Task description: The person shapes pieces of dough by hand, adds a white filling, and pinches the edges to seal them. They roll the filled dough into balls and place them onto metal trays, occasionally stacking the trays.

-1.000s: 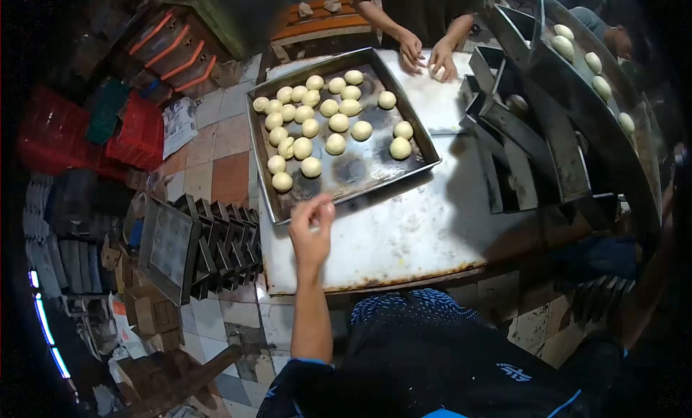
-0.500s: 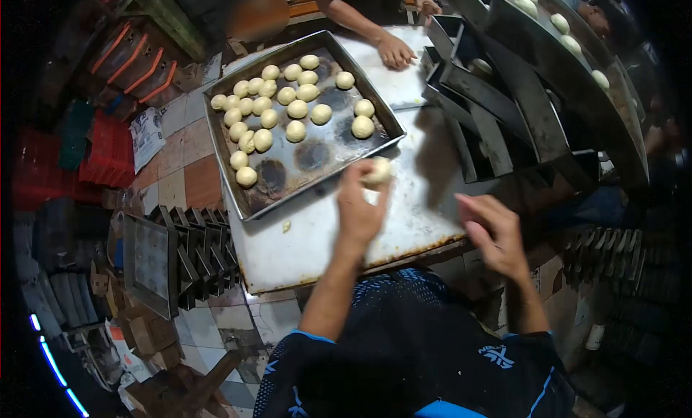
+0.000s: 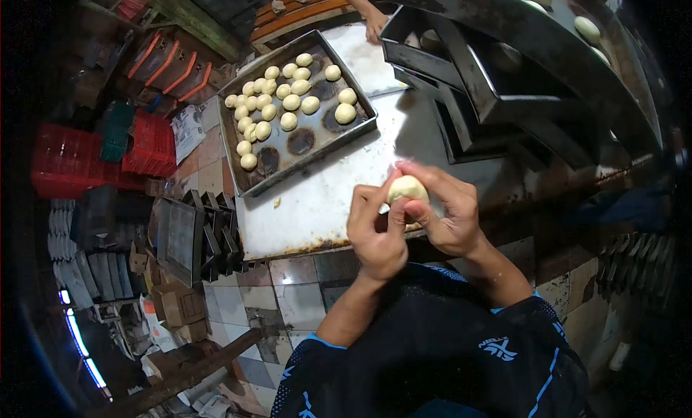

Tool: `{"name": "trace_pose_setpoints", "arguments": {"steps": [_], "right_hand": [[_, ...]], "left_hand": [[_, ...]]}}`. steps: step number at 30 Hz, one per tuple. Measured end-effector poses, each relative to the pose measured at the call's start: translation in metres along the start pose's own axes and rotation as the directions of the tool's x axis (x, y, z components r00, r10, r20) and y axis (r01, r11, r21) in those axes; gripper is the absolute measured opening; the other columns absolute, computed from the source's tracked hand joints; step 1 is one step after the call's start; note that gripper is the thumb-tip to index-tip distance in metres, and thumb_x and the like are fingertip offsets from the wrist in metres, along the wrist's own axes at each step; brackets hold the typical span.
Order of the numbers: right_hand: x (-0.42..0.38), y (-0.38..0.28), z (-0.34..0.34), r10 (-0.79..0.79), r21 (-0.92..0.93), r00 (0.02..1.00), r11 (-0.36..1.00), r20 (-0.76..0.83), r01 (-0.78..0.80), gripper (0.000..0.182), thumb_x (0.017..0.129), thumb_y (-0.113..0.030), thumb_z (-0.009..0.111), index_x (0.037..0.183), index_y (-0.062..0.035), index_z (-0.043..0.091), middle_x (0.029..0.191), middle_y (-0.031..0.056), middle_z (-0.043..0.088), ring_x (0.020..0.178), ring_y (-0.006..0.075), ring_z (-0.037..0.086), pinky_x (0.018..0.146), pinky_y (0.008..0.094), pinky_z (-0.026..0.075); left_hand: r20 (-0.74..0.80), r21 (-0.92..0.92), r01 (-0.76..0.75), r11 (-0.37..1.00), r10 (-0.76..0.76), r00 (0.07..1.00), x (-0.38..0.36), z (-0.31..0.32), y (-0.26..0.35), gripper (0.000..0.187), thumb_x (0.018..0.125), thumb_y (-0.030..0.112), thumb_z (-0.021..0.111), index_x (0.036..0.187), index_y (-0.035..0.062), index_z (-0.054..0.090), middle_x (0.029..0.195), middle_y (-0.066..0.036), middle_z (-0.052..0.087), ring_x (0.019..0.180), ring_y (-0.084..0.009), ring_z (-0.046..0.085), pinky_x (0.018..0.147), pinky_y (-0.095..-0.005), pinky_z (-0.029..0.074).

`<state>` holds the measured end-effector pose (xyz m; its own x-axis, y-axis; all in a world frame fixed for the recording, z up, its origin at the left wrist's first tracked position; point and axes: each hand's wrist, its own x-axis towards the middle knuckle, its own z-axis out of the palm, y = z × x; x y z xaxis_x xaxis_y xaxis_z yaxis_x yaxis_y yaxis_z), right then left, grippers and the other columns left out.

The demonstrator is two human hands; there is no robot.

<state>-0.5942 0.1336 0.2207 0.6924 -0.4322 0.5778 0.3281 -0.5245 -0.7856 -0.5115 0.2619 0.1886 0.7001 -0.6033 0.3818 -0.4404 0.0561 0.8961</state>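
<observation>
A pale dough ball [image 3: 408, 190] is pinched between both of my hands, above the near edge of the white table. My left hand [image 3: 376, 230] grips its left side with thumb and fingers. My right hand [image 3: 450, 209] closes on it from the right, thumb pressed against the front. Up and to the left of my hands sits a square metal baking tray [image 3: 310, 147] with dark round stains. Several dough balls [image 3: 289, 121] lie in it, crowded toward its left and far sides.
Stacked metal trays [image 3: 504, 104] stand on the right of the white table [image 3: 324, 209], with dough balls [image 3: 587, 30] in the top one. Another person's hand [image 3: 375, 24] rests at the table's far side. Red crates [image 3: 76, 158] and more stacked trays [image 3: 180, 234] are at left.
My left hand has brought the dough ball right and toward me, away from the tray. My right hand has come in and taken hold of it too. The camera view has shifted.
</observation>
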Motion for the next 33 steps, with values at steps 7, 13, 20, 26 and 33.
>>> {"name": "trace_pose_setpoints", "arguments": {"steps": [7, 13, 20, 26, 33], "right_hand": [[-0.032, -0.020, 0.077, 0.035, 0.022, 0.967, 0.999, -0.251, -0.031, 0.018, 0.097, -0.016, 0.063, 0.094, 0.0005, 0.069, 0.077, 0.0133, 0.066, 0.056, 0.0221, 0.064, 0.054, 0.0301, 0.049], [-0.050, -0.011, 0.202, -0.021, 0.016, 0.996, 1.000, 0.085, 0.020, 0.046, 0.106, -0.037, 0.045, 0.100, 0.0010, 0.070, 0.108, 0.0168, 0.048, 0.095, 0.0268, 0.055, 0.083, 0.0361, 0.048], [-0.098, -0.047, 0.259, 0.072, 0.132, 0.933, 0.983, 0.352, -0.125, 0.033, 0.100, -0.026, 0.051, 0.106, 0.0014, 0.068, 0.100, 0.0150, 0.064, 0.091, 0.0264, 0.063, 0.082, 0.0350, 0.051], [-0.077, 0.066, 0.185, 0.356, -0.579, 0.908, 0.797, 0.220, -0.172, 0.025, 0.084, -0.009, 0.069, 0.106, 0.0029, 0.071, 0.106, 0.0224, 0.071, 0.098, 0.0383, 0.068, 0.089, 0.0433, 0.054], [-0.073, 0.141, 0.186, 0.264, -0.640, 0.892, 0.767, 0.367, 0.036, 0.015, 0.069, 0.001, 0.067, 0.084, -0.0030, 0.070, 0.087, 0.0197, 0.066, 0.089, 0.0396, 0.063, 0.081, 0.0435, 0.055]], "left_hand": [[0.028, -0.277, 0.075, 0.958, -0.070, 0.997, -0.026, -0.026, 0.027, 0.053, 0.102, 0.036, 0.057, 0.133, -0.0071, 0.055, 0.130, -0.022, 0.058, 0.118, -0.0269, 0.058, 0.092, -0.0357, 0.050], [-0.041, -0.670, 0.374, 0.641, -0.535, 0.844, -0.103, -0.162, -0.002, 0.028, 0.105, 0.021, 0.056, 0.116, -0.0031, 0.066, 0.102, -0.008, 0.071, 0.085, -0.0121, 0.065, 0.077, -0.0269, 0.053], [0.216, -0.946, 0.298, 0.132, -0.429, 0.877, -0.201, -0.229, -0.059, 0.039, 0.107, 0.022, 0.047, 0.134, -0.0063, 0.051, 0.129, -0.017, 0.062, 0.117, -0.0228, 0.063, 0.093, -0.0316, 0.055], [0.320, -0.874, 0.445, 0.196, -0.457, 0.830, -0.177, -0.236, -0.062, 0.051, 0.106, 0.016, 0.044, 0.146, -0.0131, 0.034, 0.148, -0.028, 0.045, 0.134, -0.0315, 0.052, 0.105, -0.0368, 0.051], [0.267, -0.841, 0.445, 0.307, -0.480, 0.836, -0.101, -0.208, -0.082, 0.055, 0.105, 0.009, 0.044, 0.156, 0.0002, 0.026, 0.148, -0.021, 0.049, 0.132, -0.0248, 0.053, 0.110, -0.0358, 0.045]]}}
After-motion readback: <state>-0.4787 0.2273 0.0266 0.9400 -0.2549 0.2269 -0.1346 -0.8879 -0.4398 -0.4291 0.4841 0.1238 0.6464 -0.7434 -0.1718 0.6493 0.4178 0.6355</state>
